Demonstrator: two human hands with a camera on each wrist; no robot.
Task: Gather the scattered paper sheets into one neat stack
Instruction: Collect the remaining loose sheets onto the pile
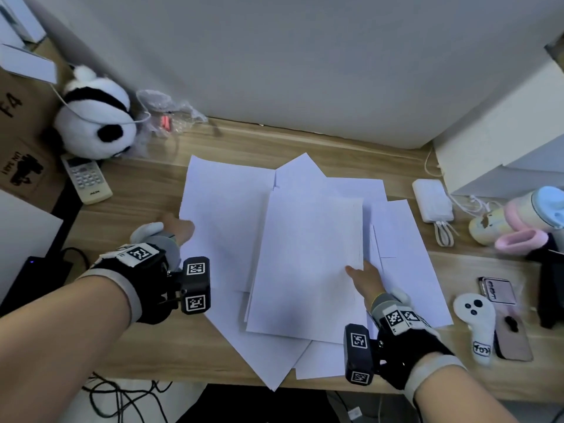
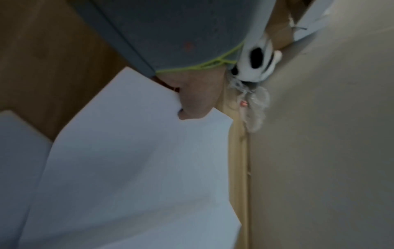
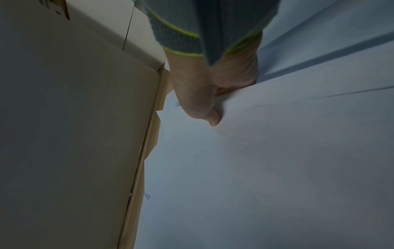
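Several white paper sheets (image 1: 225, 209) lie fanned and overlapping in the middle of the wooden desk (image 1: 152, 190). A partly squared stack (image 1: 308, 264) sits on top, raised a little at its right side. My left hand (image 1: 183, 228) pinches the left edge of a large sheet (image 2: 136, 151), thumb on top. My right hand (image 1: 363, 277) grips the right edge of the top stack (image 3: 277, 151), thumb on top and fingers tucked beneath. More loose sheets (image 1: 406, 245) spread out to the right and toward the desk's front edge under the stack.
A panda plush (image 1: 97, 120), a remote control (image 1: 87, 180) and a crumpled plastic bag (image 1: 166, 116) stand at the back left. On the right lie a white power bank (image 1: 432, 199), pastel cups (image 1: 525, 215), two phones (image 1: 497, 290) and a white controller (image 1: 474, 322). A wall (image 1: 305, 56) runs behind.
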